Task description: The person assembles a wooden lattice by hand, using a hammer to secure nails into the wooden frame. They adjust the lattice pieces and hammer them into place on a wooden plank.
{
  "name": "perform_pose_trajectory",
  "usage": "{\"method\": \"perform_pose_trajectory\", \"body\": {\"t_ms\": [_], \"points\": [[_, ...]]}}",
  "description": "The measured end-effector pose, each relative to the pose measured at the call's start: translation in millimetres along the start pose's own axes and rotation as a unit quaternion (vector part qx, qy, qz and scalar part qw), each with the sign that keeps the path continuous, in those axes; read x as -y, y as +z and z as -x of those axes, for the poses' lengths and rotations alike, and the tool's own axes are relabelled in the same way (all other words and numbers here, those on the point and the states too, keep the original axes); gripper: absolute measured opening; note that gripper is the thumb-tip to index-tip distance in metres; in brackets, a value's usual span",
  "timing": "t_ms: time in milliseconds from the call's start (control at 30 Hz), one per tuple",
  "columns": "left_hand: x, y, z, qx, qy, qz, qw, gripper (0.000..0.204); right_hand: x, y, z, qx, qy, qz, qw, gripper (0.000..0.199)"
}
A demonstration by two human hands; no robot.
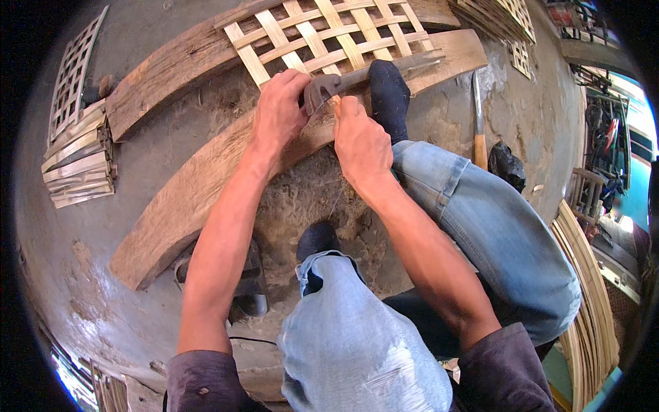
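My left hand (278,113) is closed against a dark, folded-looking piece (320,93) at the near end of a long, flat grey bar (357,75). My right hand (362,141) is closed around a thin tool with an orange handle (336,104); only its top shows, close under the dark piece. A foot in a dark sock (389,96) presses on the bar. Both hands are over a curved wooden beam (199,175). Just beyond them, a woven lattice panel of pale strips (343,41) lies across the beams, its near edge close to my left fingers.
Another curved beam (168,75) lies farther back. At left are bundled strips (79,161) and a lattice panel (74,75). A long blade with a wooden handle (479,147) and a black plastic bag (506,166) lie at right, with long slats (583,302) beyond my knee.
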State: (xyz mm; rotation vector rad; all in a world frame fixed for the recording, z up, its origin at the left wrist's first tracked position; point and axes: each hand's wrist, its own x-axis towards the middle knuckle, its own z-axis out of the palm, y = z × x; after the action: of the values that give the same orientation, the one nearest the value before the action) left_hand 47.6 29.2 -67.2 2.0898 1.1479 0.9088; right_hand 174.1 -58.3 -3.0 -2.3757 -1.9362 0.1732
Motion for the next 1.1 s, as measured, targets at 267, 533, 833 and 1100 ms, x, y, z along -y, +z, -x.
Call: {"method": "perform_pose_trajectory", "body": {"t_ms": [267, 533, 833, 1100], "points": [[-8.4, -2.8, -2.3, 0.016, -0.002, 0.021, 1.000, 0.018, -21.3, 1.5, 0.1, -0.087, 0.091, -0.245, 0.961, 0.021], [-7.9, -0.9, 1.4, 0.007, 0.026, -0.012, 1.000, 0.018, -19.4, 3.9, -1.5, -0.035, 0.060, -0.213, 0.975, 0.024], [-5.2, 1.1, 1.3, -0.002, 0.035, -0.026, 0.999, 0.015, -17.4, -7.6, -5.8, -0.041, 0.068, -0.196, 0.977, 0.022], [-8.4, -0.7, 0.6, -0.008, 0.035, -0.024, 0.999, 0.017, -14.5, -12.5, -8.3, -0.009, 0.072, -0.187, 0.980, 0.021]]}}
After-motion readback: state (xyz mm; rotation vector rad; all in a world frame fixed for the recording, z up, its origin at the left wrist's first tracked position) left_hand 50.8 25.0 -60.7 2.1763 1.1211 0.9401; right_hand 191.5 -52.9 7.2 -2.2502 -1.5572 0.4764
